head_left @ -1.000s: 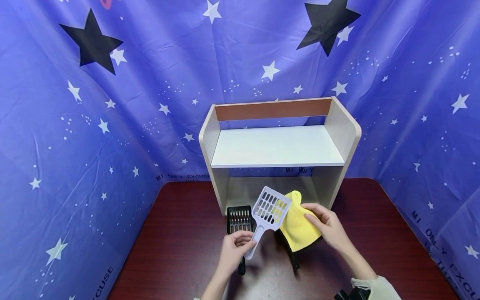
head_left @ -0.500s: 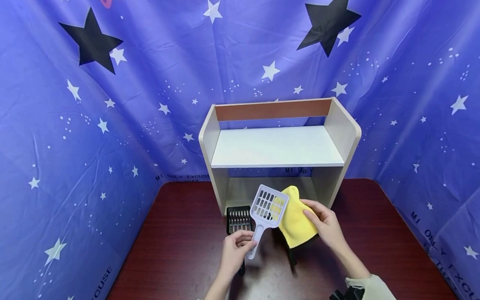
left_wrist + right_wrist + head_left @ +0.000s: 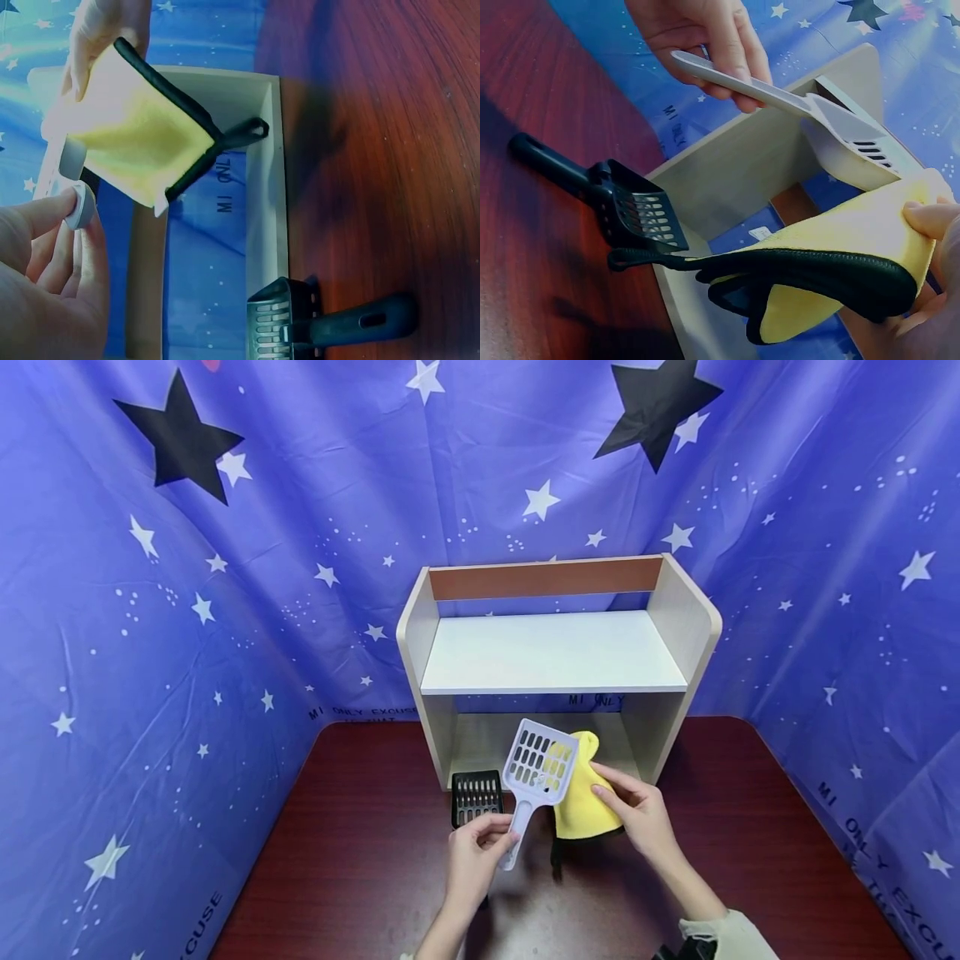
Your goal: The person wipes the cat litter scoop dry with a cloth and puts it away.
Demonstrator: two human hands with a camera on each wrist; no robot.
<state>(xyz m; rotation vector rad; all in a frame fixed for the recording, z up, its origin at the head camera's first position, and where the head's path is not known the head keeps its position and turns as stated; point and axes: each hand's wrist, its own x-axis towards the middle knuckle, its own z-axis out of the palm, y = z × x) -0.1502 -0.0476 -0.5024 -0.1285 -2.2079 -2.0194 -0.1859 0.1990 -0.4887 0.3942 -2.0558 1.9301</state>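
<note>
My left hand (image 3: 474, 858) pinches the handle of a pale lavender-white litter scoop (image 3: 522, 817), its slotted head raised toward the shelf. In my right hand (image 3: 633, 810) is a yellow cloth (image 3: 581, 802) with black edging and a black hanging loop (image 3: 247, 133). The cloth lies against the right side and back of the scoop's head, its yellow showing through several slots. Below and left, a black litter scoop (image 3: 641, 210) rests on the table, partly hidden by my left hand in the head view. The left wrist view shows only the end of the pale scoop's handle clearly.
A two-level wooden shelf unit (image 3: 555, 652) with a white upper board stands behind the hands. The dark red table (image 3: 337, 860) spreads out around it. A blue star-patterned curtain (image 3: 300, 568) hangs at the back and both sides.
My right hand has moved left with the cloth, which now hangs further behind the scoop's head. The pale scoop has risen slightly and turned more upright. The black scoop stays put.
</note>
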